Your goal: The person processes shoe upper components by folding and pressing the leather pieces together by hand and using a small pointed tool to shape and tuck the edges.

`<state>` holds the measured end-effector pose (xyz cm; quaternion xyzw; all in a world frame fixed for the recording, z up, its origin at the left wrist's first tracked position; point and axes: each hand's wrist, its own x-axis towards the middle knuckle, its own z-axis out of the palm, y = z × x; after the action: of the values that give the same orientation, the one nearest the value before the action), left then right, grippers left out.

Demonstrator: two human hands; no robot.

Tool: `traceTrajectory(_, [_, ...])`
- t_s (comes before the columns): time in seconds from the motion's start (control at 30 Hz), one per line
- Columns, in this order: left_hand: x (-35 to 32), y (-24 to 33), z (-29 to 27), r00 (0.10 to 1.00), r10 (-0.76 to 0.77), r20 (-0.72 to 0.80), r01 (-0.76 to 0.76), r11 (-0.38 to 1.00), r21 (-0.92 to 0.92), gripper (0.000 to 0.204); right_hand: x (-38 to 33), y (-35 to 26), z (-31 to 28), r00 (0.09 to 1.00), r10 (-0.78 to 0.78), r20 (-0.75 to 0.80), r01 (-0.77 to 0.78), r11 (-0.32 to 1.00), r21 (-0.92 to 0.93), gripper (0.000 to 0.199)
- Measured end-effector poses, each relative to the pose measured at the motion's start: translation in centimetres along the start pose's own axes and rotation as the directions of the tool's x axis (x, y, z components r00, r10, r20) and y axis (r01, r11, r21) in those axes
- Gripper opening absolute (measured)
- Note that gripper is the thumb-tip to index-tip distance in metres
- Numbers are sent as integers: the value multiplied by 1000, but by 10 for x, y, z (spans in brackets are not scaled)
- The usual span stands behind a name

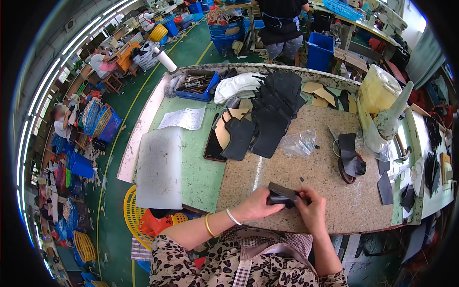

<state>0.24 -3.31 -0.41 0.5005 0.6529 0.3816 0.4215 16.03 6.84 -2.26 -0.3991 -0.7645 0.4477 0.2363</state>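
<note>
Near the front edge of the speckled work board (282,167), both my hands hold a small folded piece of black leather (282,194). My left hand (256,205) grips its left end, with thumb and fingers closed on it. At its right end, my right hand (312,206) pinches the edge between thumb and fingertips. Ahead of the hands lies a stack of black cut leather pieces (272,124), some with tan backing. To the right, a black curved leather piece (350,155) rests beside a pair of scissors (333,132).
A blue tray of tools (197,86) stands at the back, beside white cloth (237,87). A yellowed plastic container (377,91) is at right. A translucent sheet (160,167) and paper (183,118) lie at left. Below hangs a yellow basket (131,210). Another person (283,24) stands beyond the table.
</note>
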Motion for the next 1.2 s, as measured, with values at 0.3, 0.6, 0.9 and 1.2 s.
traceTrajectory(0.3, [8, -19, 0, 997, -78, -24, 66, 945, -319, 14, 3, 0, -2, 994, 8, 106, -23, 990, 141, 20])
traceTrajectory(0.6, [18, -37, -32, 934, 42, 354, 108, 914, -391, 23, 2, -8, 0, 997, -17, 80, 15, 1000, 22, 21])
traceTrajectory(0.9, [21, -17, -39, 886, 45, 461, -121, 983, 137, 18, 7, -4, -7, 989, 115, 96, -114, 993, -15, 22])
traceTrajectory(1.2, [19, -20, -6, 993, -115, 37, 117, 838, -532, 14, 12, -2, -2, 988, 76, 134, -94, 986, 137, 23])
